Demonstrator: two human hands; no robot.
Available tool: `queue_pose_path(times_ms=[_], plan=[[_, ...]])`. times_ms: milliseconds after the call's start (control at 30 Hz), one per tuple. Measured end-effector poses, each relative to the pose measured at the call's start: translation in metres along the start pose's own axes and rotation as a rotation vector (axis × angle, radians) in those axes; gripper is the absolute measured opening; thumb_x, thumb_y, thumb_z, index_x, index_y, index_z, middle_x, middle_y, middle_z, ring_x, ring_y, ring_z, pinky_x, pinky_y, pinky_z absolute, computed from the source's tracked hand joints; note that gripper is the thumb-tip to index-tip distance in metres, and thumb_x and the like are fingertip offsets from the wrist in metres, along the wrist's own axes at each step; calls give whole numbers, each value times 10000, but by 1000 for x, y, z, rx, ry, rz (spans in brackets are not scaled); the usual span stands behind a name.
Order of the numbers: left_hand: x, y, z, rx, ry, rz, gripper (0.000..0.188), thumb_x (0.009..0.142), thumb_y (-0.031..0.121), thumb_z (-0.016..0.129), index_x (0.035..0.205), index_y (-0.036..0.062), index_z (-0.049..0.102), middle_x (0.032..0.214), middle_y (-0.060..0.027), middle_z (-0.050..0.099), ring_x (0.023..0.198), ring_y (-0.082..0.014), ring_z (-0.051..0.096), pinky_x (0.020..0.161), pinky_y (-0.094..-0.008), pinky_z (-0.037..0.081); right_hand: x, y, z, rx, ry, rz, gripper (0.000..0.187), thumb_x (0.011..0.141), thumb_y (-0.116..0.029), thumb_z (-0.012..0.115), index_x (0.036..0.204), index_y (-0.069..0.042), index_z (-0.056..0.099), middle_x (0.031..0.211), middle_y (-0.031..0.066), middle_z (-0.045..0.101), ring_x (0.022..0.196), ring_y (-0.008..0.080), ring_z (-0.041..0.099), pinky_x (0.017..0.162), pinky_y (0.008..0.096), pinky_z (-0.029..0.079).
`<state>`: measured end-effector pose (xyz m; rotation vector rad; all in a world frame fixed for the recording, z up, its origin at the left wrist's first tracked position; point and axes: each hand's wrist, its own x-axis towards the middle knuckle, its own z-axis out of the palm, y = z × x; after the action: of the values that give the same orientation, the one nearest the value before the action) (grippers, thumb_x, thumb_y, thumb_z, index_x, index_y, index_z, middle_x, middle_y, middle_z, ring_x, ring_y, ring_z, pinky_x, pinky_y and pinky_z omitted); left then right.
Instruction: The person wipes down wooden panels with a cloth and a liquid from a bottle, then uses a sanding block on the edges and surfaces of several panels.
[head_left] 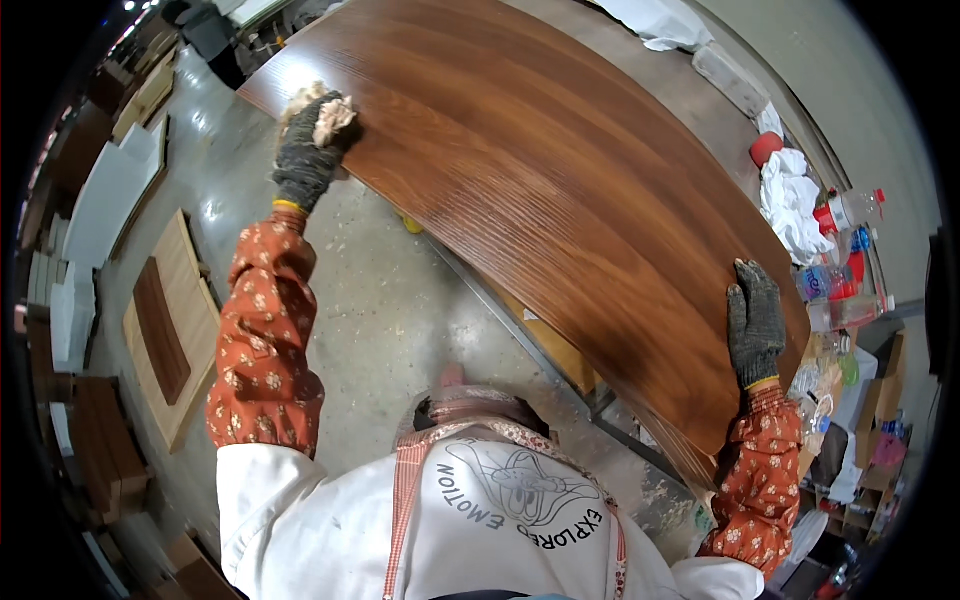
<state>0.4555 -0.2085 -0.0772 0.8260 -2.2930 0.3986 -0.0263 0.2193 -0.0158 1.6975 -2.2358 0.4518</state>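
A large dark-brown wood-grain board (520,170) lies in front of me on a metal-framed stand. My left hand (308,160), in a dark grey knitted glove, is at the board's left near edge. It is closed on a crumpled pale rag (333,118), which shows around the fingers. At the board's right end my right hand (756,325), gloved the same way, lies on the surface with its fingers stretched out and nothing in it.
Plastic bottles (855,208), white crumpled plastic (790,200) and a red roll-like item (766,149) line the right side. A pale panel with a brown strip (165,330) lies on the floor at left. Stacked boards (105,440) stand beyond it. Another person (208,40) is at far left.
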Motion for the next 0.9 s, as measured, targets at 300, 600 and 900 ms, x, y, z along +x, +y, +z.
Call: queue_pose_path(times_ms=[300, 600, 900], plan=[[30, 130, -15, -843, 119, -242, 251, 884, 156, 576, 1078, 1, 609, 963, -98, 652, 905, -240, 610, 860, -354, 471, 6, 0, 3, -79, -3, 39, 326, 925, -240, 537, 1223, -112, 573, 1215, 122, 572, 1153, 293, 521, 992, 396, 396], [-13, 403, -97, -668, -180, 238, 372, 852, 188, 534, 1215, 136, 595, 1317, -71, 531, 1256, -219, 467, 1078, -448, 318, 5, 11, 8, -144, 136, -134, 322, 885, -222, 483, 1172, -103, 565, 1111, 111, 597, 1038, 299, 560, 914, 435, 430], [2, 446, -139, -1353, -126, -134, 356, 894, 199, 536, 1212, 37, 527, 1130, -102, 582, 975, -208, 570, 844, -369, 454, -44, 21, -29, 72, 133, -93, 432, 834, -281, 605, 1221, -99, 546, 1182, 134, 582, 1144, 318, 521, 960, 440, 416]])
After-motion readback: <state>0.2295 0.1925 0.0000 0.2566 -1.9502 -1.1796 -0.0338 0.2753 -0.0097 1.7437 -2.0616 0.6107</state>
